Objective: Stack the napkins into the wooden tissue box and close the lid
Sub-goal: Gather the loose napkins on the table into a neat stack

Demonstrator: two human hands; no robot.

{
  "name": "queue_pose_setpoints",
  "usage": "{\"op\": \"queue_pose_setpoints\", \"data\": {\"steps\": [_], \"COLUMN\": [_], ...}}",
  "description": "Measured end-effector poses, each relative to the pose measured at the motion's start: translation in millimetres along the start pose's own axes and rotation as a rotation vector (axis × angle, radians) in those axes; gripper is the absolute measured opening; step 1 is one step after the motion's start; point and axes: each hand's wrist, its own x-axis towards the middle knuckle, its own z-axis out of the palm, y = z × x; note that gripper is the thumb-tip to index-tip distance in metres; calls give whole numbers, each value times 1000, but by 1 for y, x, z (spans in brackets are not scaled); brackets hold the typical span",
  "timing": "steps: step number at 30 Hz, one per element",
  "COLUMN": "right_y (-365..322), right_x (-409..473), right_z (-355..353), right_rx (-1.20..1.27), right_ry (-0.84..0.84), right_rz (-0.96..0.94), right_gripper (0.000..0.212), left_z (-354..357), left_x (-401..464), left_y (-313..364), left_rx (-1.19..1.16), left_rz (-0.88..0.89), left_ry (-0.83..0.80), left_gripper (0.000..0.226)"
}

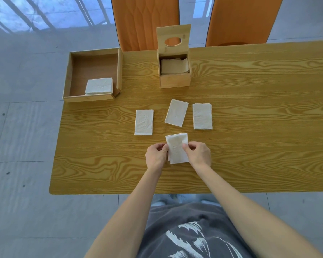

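Both hands hold one folded napkin (177, 148) just above the wooden table (250, 146), near the centre of its near half: left hand (155, 157) pinches the napkin's left edge, right hand (198, 155) pinches the right edge with the thumb on top, both closed narrow on it. Just beyond it, three more folded napkins lie flat on the table in a loose row: left napkin (144, 122), middle napkin (176, 112) tilted a bit, right napkin (202, 116); none touch each other. Wooden tissue box (175, 80) stands further back, centre, lid (173, 37) up and upright behind it, oval slot showing; napkins already inside (173, 66), sitting a little uneven. Far left, an open wooden tray (93, 98) at the table's corner, a small stack of napkins (99, 86) in its near right corner. Two orange chairs (145, 21) behind the far edge of the table. Grey tile floor (22, 146) around.
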Motion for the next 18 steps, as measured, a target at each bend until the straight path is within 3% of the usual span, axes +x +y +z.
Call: {"op": "queue_pose_setpoints", "data": {"steps": [9,18], "right_y": [-4,-8], "right_x": [-2,45], "right_z": [0,-33], "right_rx": [-124,34], "right_ry": [47,169], "right_rz": [-52,99], "right_gripper": [21,30], "left_z": [4,5], "left_x": [-1,-1], "left_y": [-2,-2], "left_rx": [77,169], "left_rz": [44,42], "left_ry": [24,58], "left_gripper": [28,26]}}
